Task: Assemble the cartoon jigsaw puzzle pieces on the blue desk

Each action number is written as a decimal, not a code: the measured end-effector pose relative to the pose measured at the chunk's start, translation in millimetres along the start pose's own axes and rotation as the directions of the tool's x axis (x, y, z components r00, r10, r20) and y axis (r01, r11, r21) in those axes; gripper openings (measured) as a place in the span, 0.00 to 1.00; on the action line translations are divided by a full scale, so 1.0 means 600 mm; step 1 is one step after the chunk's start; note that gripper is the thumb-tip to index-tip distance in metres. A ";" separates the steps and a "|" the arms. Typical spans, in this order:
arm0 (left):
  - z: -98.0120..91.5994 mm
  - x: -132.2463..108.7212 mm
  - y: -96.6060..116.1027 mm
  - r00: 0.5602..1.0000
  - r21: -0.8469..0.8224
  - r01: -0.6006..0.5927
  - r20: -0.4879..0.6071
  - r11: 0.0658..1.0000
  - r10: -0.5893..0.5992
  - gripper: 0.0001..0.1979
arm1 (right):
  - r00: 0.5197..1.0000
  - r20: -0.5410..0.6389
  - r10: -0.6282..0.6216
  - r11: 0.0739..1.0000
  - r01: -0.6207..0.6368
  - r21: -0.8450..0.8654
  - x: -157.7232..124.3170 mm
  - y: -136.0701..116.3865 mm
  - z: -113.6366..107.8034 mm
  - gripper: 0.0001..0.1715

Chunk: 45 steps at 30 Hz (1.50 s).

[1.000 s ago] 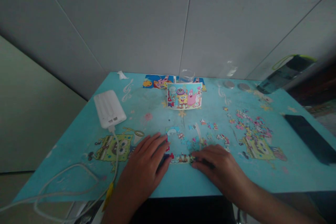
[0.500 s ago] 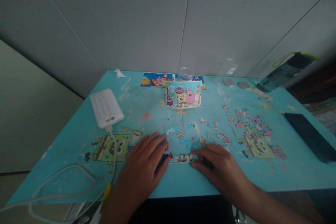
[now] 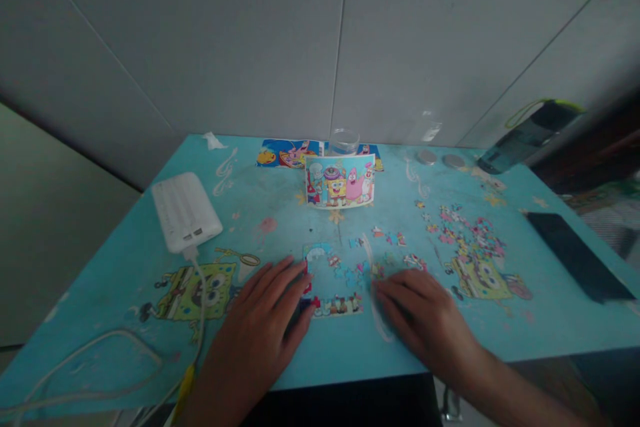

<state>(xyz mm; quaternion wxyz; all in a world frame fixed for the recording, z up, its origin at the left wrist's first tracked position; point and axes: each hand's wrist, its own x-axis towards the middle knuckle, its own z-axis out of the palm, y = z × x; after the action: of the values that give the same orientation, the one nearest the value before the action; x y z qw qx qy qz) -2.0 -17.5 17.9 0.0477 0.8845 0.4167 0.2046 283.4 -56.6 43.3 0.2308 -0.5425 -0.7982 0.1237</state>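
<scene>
A partly joined jigsaw puzzle (image 3: 337,305) lies near the table's front, its left side and bottom row linked. Along its left edge my left hand (image 3: 273,313) rests flat, fingers stretched out, with the fingertips on the joined pieces. My right hand (image 3: 423,307) is just right of the bottom row, fingers curled together and low over the table. Its fingertips are beside a small yellowish puzzle piece (image 3: 377,271); whatever is between them is hidden. Several loose pieces (image 3: 350,275) lie inside and around the frame. Behind them stands a picture card (image 3: 340,181) showing cartoon figures.
A heap of puzzle pieces (image 3: 475,233) lies to the right, near a dark phone-like slab (image 3: 580,257). At left are a white power bank (image 3: 186,212) and its cable (image 3: 201,300). A clear cup (image 3: 345,141), round lids (image 3: 454,161) and a bottle (image 3: 530,137) stand farther back.
My right hand has moved off the bottom row's end, to the right and slightly away from me, beside loose pieces. My left hand stays on the puzzle's left edge. The view has shifted slightly.
</scene>
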 end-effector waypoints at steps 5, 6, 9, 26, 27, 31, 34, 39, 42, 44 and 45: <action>0.000 -0.001 0.000 1.000 0.001 -0.002 -0.004 1.000 0.002 0.18 | 0.999 0.029 0.045 0.998 -0.044 -0.054 0.022 0.031 -0.019 0.15; -0.001 -0.001 0.000 1.000 0.004 -0.002 -0.005 1.000 0.002 0.18 | 0.998 0.053 0.044 0.997 -0.041 -0.058 0.027 0.033 -0.020 0.15; -0.001 -0.001 0.001 1.000 0.005 -0.005 0.000 1.000 0.005 0.17 | 0.994 0.086 0.074 0.995 -0.068 -0.071 0.035 0.031 -0.018 0.13; 0.002 -0.002 -0.002 1.000 0.007 -0.009 -0.012 1.000 0.010 0.18 | 0.996 0.076 0.052 0.997 -0.056 0.044 0.005 0.038 -0.030 0.15; 0.002 -0.002 -0.002 1.000 0.007 -0.008 -0.014 1.000 0.008 0.18 | 0.995 0.080 0.065 0.997 -0.068 0.031 0.005 0.037 -0.029 0.14; 0.002 -0.001 -0.002 1.000 0.013 -0.007 -0.012 1.000 0.007 0.17 | 0.988 0.109 0.113 0.993 -0.115 0.015 0.009 0.035 -0.026 0.11; 0.000 -0.001 -0.002 1.000 0.016 -0.019 -0.015 1.000 0.020 0.17 | 0.981 0.125 0.145 0.988 -0.150 0.024 0.014 0.033 -0.027 0.09; -0.001 -0.001 -0.001 1.000 0.018 -0.021 -0.013 1.000 0.021 0.17 | 0.979 0.138 0.150 0.981 -0.165 0.100 0.017 0.028 -0.028 0.05; -0.001 -0.001 0.000 1.000 0.023 -0.016 -0.004 1.000 0.016 0.18 | 0.980 0.164 0.115 0.965 -0.149 0.215 0.014 0.021 -0.023 0.04; -0.001 0.000 0.001 1.000 0.025 -0.012 -0.001 1.000 0.012 0.17 | 0.982 0.168 0.088 0.952 -0.132 0.276 0.013 0.015 -0.018 0.05; -0.001 0.000 0.001 1.000 0.025 -0.011 -0.001 1.000 0.011 0.17 | 0.983 0.166 0.074 0.949 -0.121 0.292 0.014 0.011 -0.016 0.06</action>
<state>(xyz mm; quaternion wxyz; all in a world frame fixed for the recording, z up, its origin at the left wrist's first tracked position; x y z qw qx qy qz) -1.9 -18.1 18.6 0.0353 0.8871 0.4145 0.2000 290.9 -46.5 50.3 0.2424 -0.5289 -0.7575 0.2962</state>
